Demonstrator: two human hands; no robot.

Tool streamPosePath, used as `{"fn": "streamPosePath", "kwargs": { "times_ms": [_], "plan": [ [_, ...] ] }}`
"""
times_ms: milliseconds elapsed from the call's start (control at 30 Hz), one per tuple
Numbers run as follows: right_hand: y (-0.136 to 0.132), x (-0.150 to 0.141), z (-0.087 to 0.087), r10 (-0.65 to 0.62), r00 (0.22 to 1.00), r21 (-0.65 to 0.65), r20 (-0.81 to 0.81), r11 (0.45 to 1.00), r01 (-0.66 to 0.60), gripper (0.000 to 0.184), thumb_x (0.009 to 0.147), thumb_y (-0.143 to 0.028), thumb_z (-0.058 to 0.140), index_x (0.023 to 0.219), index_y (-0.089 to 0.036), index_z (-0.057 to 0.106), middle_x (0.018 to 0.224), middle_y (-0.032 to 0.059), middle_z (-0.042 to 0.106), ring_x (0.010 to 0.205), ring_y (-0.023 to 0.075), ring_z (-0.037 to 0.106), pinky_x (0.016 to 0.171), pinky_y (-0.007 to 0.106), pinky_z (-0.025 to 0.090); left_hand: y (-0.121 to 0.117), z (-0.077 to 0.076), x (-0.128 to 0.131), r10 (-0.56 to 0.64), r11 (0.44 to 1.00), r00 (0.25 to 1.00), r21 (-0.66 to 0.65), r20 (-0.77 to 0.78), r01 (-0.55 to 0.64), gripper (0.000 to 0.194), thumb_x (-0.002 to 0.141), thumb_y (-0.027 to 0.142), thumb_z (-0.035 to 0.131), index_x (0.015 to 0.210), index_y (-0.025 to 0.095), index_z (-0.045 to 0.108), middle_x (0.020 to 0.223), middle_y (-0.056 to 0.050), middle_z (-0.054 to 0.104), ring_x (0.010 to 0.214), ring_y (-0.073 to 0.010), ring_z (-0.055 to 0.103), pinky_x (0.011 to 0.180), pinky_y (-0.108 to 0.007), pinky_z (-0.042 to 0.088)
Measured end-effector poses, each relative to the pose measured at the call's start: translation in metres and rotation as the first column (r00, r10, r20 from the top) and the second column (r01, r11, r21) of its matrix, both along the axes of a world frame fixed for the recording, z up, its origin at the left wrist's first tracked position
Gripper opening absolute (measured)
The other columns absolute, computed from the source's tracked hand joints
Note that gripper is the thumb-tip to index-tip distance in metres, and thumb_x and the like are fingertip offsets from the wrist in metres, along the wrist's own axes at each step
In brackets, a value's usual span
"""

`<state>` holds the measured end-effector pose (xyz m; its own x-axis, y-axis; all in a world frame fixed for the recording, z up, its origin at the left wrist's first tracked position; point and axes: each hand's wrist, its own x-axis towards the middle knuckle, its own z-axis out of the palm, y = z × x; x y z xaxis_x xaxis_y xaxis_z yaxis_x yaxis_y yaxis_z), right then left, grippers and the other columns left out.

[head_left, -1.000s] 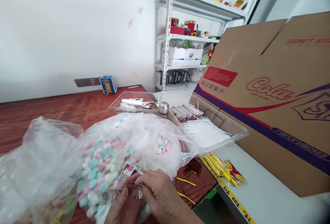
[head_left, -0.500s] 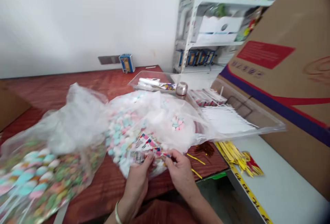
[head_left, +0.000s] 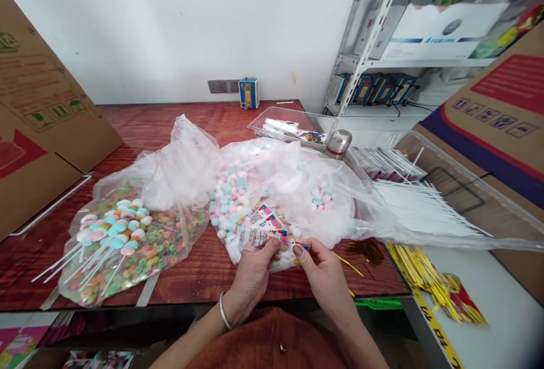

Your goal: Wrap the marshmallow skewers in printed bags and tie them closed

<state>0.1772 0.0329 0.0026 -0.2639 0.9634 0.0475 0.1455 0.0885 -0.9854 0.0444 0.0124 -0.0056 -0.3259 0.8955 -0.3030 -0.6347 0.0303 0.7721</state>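
Note:
Both hands meet at the near edge of a red-brown wooden table [head_left: 178, 125]. My left hand [head_left: 250, 272] pinches a small stack of clear printed wrappers [head_left: 263, 230], and my right hand [head_left: 323, 270] pinches the same stack's right end. Right behind them lies a clear plastic bag [head_left: 280, 187] full of pink, white and blue candy balls. A second clear bag [head_left: 127, 238] to the left holds finished lollipops and coloured cereal rings.
A clear tray of white sticks [head_left: 425, 204] stands at the right, a smaller clear tray [head_left: 293, 128] and a metal cap [head_left: 338, 142] behind the bag. Yellow twist ties [head_left: 420, 272] lie on a white table. Cardboard boxes flank left [head_left: 38, 125] and right [head_left: 501, 125]; shelving [head_left: 403, 63] behind.
The view has tilted down and swung left, bringing the lollipop bag and left cardboard box into sight. Both hands stay on the wrappers, now seen farther from the camera.

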Motion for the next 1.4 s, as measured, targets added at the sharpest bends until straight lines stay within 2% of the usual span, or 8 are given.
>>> {"fn": "streamPosePath", "kwargs": {
  "times_ms": [133,267,467,633,767,967,1167,1400],
  "plan": [
    [0.002,-0.002,0.0,-0.01,0.987,-0.106,-0.16,0.994,-0.007,0.027,0.084,-0.045,0.066,0.085,-0.018,0.064,0.077,0.0015,0.064,0.071,0.0168,0.054,0.066,0.026,0.046,0.0,0.003,-0.004,-0.046,0.997,0.998,0.058,-0.049,0.049,0.036,0.063,0.034,0.085,0.086,0.017,0.064,0.085,-0.002,0.068,0.075,-0.0128,0.061,0.072,-0.025,0.051],
    [0.002,-0.005,-0.002,-0.071,0.99,-0.086,-0.122,0.994,0.061,0.03,0.081,-0.045,0.069,0.073,-0.018,0.06,0.067,-0.0013,0.058,0.063,0.0142,0.048,0.06,0.023,0.04,0.0,0.001,-0.011,-0.036,0.999,0.993,0.002,-0.109,0.036,0.038,0.062,0.039,0.086,0.082,0.015,0.065,0.076,-0.001,0.066,0.063,-0.0107,0.057,0.057,-0.021,0.046],
    [-0.004,-0.009,-0.006,-0.113,0.989,0.099,0.098,0.99,0.103,0.043,0.093,-0.048,0.052,0.061,-0.021,0.043,0.058,-0.005,0.038,0.057,0.0118,0.035,0.053,0.023,0.028,0.001,-0.006,-0.015,0.101,0.994,0.994,-0.041,-0.042,-0.103,0.041,0.06,0.044,0.087,0.079,0.017,0.063,0.067,0.003,0.063,0.052,-0.0085,0.051,0.051,-0.021,0.041],
    [-0.004,-0.009,-0.001,-0.191,0.947,0.347,0.257,0.933,0.094,0.044,0.096,-0.044,0.051,0.06,-0.02,0.043,0.057,-0.0048,0.04,0.057,0.0122,0.037,0.057,0.024,0.028,-0.001,-0.005,-0.013,-0.032,0.999,0.996,-0.015,0.08,0.033,0.041,0.062,0.044,0.086,0.079,0.015,0.064,0.066,0.002,0.062,0.052,-0.0082,0.051,0.049,-0.021,0.042],
    [-0.006,-0.007,0.004,-0.171,0.955,0.334,0.244,0.939,0.082,0.046,0.098,-0.045,0.047,0.059,-0.02,0.045,0.057,-0.0038,0.045,0.057,0.0132,0.042,0.056,0.024,0.031,0.001,-0.001,-0.014,0.021,0.999,0.968,-0.046,0.249,-0.01,0.042,0.053,0.034,0.093,0.075,0.014,0.063,0.064,0.005,0.06,0.05,-0.0052,0.049,0.048,-0.018,0.045],
    [-0.017,-0.003,0.017,-0.194,0.976,0.309,0.097,0.938,0.155,0.026,0.1,-0.042,0.045,0.109,-0.023,0.062,0.091,0.0017,0.064,0.084,0.0175,0.061,0.075,0.027,0.047,0.006,0.002,-0.021,0.108,0.994,0.929,-0.048,0.353,-0.097,0.044,0.048,0.032,0.095,0.072,0.015,0.062,0.06,0.006,0.058,0.046,-0.0049,0.047,0.046,-0.019,0.046],
    [-0.018,-0.019,0.017,-0.117,0.981,0.427,0.153,0.903,0.041,0.018,0.098,-0.033,0.052,0.107,-0.024,0.065,0.129,0.0075,0.055,0.123,0.022,0.051,0.103,0.036,0.043,0.006,0.002,-0.021,0.09,0.995,0.955,0.007,0.283,-0.096,0.039,0.051,0.03,0.094,0.071,0.014,0.064,0.061,0.005,0.06,0.05,-0.005,0.049,0.05,-0.017,0.045],
    [-0.019,-0.025,0.006,-0.102,0.976,0.501,0.19,0.865,-0.007,0.019,0.098,-0.023,0.05,0.091,-0.022,0.067,0.132,0.0078,0.055,0.12,0.0207,0.055,0.101,0.035,0.046,-0.005,0.003,-0.022,-0.032,0.999,0.974,0.021,0.225,0.028,0.032,0.059,0.031,0.09,0.08,0.015,0.072,0.08,-0.003,0.069,0.067,-0.0124,0.06,0.063,-0.024,0.049]
  ]
}}
